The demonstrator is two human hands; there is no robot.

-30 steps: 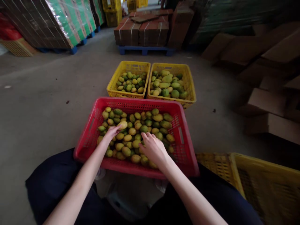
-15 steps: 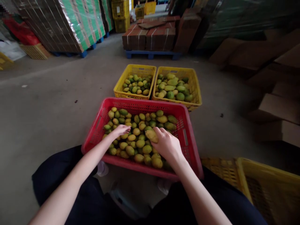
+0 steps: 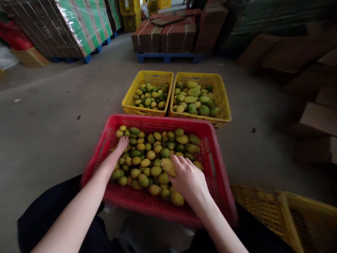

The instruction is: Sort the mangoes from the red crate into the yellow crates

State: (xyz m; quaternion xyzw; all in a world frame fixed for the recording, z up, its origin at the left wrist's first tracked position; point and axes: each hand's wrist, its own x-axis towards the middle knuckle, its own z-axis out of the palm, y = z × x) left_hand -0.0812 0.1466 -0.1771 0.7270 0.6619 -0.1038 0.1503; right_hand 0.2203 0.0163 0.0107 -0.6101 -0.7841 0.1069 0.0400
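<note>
Many yellow-green lemons fill a red plastic crate in front of me. My right hand is closed around a large yellow lemon just above the others, its thumb side facing left. My left hand is over the fruit at the crate's left side, fingers stretched forward and slightly bent. No lemon shows in it, though its palm side is hidden. Larger, longer fruits lie in the crate's right part, beyond my right hand.
Two yellow crates with similar fruit stand against the red crate's far side. Another yellow crate is at lower right. Flattened cartons lie on a blue pallet behind; open cardboard boxes are at right, a wrapped stack at left.
My left hand has moved left and slightly away from me, over the far-left fruit. My right hand still holds the lemon, a little lower in view. The view has shifted slightly.
</note>
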